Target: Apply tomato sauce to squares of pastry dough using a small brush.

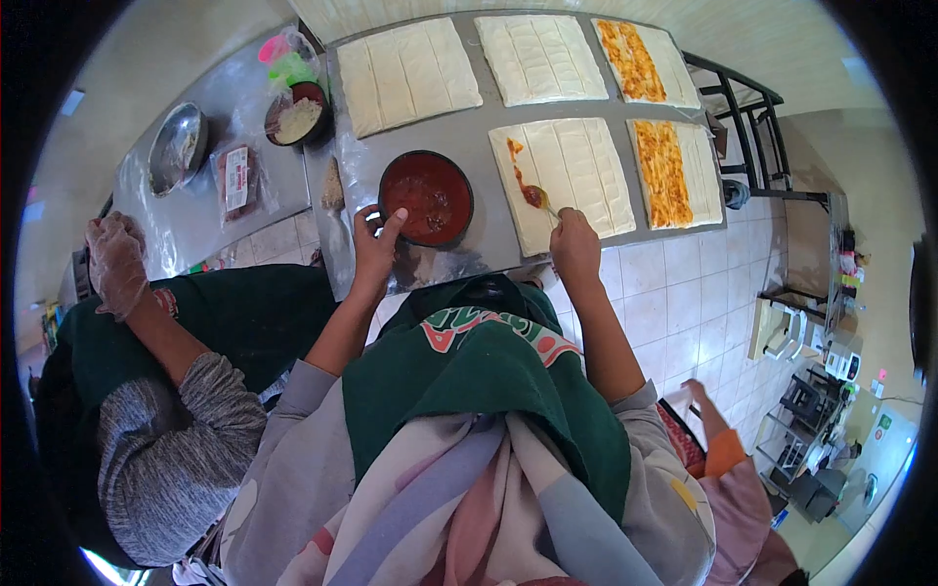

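My left hand [378, 242] grips the near left rim of a dark bowl [427, 196] that holds red sauce, thumb over the edge. In my right hand [574, 240] is a metal spoon [546, 204], its sauce-filled end low over the left strip of a scored pastry dough sheet [579, 179]. A short trail of sauce [516, 161] runs along that strip. Two more dough sheets, one at the far right [630, 58] and one at the near right [663, 176], carry a broad orange band of sauce on their left halves.
Two plain scored sheets [407, 73] lie along the table's back. On the left table are a metal bowl [178, 150], a packaged food [238, 179] and a bowl of pale shreds [297, 121]. A co-worker's gloved hand [117, 256] is at left; another person [733, 483] stands at right.
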### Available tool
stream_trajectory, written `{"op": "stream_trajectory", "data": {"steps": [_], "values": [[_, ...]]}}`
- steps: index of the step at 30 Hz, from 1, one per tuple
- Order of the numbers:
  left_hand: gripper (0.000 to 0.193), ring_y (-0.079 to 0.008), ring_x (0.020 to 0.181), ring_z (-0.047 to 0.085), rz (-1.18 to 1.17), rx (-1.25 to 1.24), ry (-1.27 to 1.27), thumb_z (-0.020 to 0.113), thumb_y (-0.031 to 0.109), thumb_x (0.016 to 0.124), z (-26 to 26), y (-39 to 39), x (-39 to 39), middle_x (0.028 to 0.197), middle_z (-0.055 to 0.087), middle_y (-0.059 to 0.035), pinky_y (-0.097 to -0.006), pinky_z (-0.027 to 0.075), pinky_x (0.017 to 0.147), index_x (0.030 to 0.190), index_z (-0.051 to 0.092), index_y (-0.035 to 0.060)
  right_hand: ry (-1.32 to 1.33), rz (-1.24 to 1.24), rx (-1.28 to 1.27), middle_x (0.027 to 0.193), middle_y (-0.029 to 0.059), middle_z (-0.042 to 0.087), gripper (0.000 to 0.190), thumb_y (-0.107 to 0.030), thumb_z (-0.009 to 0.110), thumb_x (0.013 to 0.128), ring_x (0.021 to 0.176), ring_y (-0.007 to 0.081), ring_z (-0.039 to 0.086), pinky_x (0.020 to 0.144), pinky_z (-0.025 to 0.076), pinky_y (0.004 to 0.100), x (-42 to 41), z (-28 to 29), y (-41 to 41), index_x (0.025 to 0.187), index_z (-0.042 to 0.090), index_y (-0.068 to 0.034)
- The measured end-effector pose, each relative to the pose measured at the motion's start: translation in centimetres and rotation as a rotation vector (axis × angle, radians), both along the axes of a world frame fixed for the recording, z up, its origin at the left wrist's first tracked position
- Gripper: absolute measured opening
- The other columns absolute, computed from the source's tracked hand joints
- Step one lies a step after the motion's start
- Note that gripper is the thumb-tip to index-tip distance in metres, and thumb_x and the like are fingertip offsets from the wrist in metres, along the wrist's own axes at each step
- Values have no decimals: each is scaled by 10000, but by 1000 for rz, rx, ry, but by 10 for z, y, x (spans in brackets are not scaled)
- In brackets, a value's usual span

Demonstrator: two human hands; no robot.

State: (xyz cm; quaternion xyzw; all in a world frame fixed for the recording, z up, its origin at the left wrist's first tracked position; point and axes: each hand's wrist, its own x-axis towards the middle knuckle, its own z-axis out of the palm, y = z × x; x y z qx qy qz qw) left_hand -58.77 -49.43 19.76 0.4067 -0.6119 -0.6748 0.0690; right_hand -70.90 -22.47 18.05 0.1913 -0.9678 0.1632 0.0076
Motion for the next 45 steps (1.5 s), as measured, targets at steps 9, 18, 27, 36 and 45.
{"op": "stream_trajectory", "data": {"steps": [9,18,27,36,45], "values": [[688,-121,728,504,-20,18,-52,696,442,740,1,6,-8,964,524,-116,-222,395,508,1182,357,39,-95,-20,20,800,178,547,96,-42,527,760,681,362,583,578,482,440,42,22,30,846,491,-18],[680,-116,737,500,-51,24,-27,691,442,747,1,12,-13,969,518,-109,-221,391,510,1182,355,41,-94,-58,-5,793,194,570,90,-46,543,762,674,376,586,570,482,441,58,31,48,839,518,-6],[672,-129,766,504,-58,5,-20,679,447,755,3,10,-10,982,507,-102,-229,398,521,1185,351,49,-316,-363,-410,679,165,618,128,-73,603,721,625,276,614,582,478,347,-12,-2,60,814,628,10],[662,-148,792,513,-30,-25,-28,675,452,754,2,7,0,1006,506,-125,-233,403,527,1179,365,51,150,-154,-254,799,205,605,124,-31,527,754,662,366,606,594,492,438,-93,-12,-10,869,569,-13],[668,-148,790,518,-38,3,-18,678,446,755,0,9,-2,1027,510,-121,-241,403,547,1187,355,51,189,-37,-57,819,182,546,91,-27,462,790,638,355,598,526,497,428,-57,-14,3,877,491,-28]]}}
